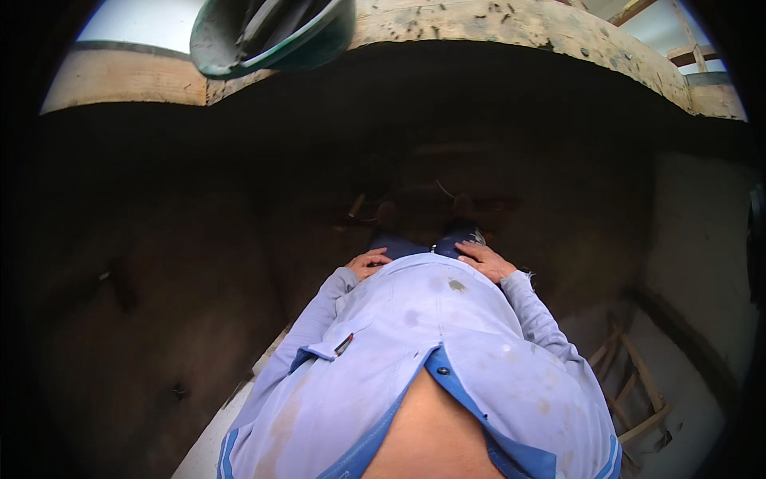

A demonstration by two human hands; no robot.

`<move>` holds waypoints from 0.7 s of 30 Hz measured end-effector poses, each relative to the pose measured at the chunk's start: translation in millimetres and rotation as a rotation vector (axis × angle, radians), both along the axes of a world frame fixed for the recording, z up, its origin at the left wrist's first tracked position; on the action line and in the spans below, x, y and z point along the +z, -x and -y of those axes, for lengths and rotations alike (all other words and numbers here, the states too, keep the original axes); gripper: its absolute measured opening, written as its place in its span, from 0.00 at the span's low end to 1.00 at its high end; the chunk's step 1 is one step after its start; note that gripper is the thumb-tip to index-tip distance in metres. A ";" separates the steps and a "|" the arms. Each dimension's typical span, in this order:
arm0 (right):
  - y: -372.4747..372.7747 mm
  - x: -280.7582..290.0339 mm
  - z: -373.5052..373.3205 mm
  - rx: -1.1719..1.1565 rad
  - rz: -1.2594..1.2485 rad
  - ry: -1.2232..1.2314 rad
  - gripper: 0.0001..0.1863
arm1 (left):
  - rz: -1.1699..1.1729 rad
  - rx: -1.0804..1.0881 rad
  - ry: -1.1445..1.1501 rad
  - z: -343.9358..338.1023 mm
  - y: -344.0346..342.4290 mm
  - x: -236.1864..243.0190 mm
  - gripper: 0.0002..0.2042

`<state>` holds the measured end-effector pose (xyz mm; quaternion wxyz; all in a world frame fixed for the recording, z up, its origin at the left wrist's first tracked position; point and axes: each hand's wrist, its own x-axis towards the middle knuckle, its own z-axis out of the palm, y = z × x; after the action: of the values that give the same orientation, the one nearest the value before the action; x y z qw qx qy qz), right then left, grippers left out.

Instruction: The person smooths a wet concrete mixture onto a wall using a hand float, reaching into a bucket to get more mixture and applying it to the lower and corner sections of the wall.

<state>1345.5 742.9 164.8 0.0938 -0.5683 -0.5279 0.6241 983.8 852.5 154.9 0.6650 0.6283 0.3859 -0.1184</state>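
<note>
Both hands lie at the front of my body, apart from each other. My left hand (369,262) rests on the upper leg of my dark blue trousers (397,245), its fingers stretched out and partly hidden by the shirt. On the other leg lies my right hand (485,261), flat with the fingers spread. Neither hand shows anything in it. A stained light blue shirt (431,311) covers my torso, and a red and black pen (344,345) sticks out of its pocket.
A green bucket (319,48) with long tools inside stands on a dirty wooden ledge (511,20) ahead. Below is a dark floor with small, unclear objects. At the lower right, a wooden frame (645,379) leans near a pale wall (694,239).
</note>
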 end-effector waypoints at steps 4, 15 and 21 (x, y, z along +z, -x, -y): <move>-26.9 -7.2 -4.6 0.246 0.119 0.123 0.33 | 0.035 0.071 -0.094 19.8 -30.2 -8.5 0.10; -54.2 -54.5 -5.5 0.231 -0.061 0.006 0.26 | 0.138 0.475 -0.128 25.5 -74.7 37.0 0.10; -66.6 -82.8 25.3 0.111 -0.082 -0.448 0.17 | 0.008 0.214 -0.002 -2.0 -84.8 42.0 0.14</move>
<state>1412.2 717.6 82.0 0.2045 -0.4776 -0.6794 0.5182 1068.5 854.5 196.9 0.6750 0.5845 0.4481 -0.0437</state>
